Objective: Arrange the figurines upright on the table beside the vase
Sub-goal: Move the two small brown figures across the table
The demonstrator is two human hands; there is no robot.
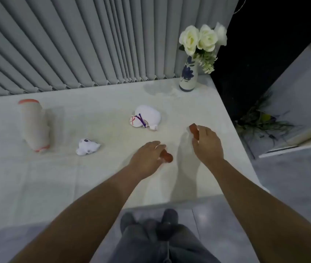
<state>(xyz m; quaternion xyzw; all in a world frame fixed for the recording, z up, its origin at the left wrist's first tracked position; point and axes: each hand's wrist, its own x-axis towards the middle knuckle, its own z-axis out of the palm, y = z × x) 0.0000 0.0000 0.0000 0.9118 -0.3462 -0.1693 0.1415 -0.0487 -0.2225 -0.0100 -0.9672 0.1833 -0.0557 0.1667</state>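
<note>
My left hand (147, 157) is shut on a small orange-brown figurine (167, 156) low over the table's middle right. In my right hand (207, 144), a second orange-brown figurine (194, 130) is gripped, its top poking out above my fingers. A large white figurine with purple and red ribbon (147, 118) lies on its side behind my hands. Further left, a small white figurine (86, 147) also lies on its side. The white vase with blue flowers painted on it (188, 76) stands at the far right corner, holding white roses.
A tall beige cylinder with orange ends (34, 126) stands at the left of the white table (75, 177). Grey vertical blinds (75, 44) hang behind. The table's right edge drops to a dark floor with a plant (261, 120). My legs show below.
</note>
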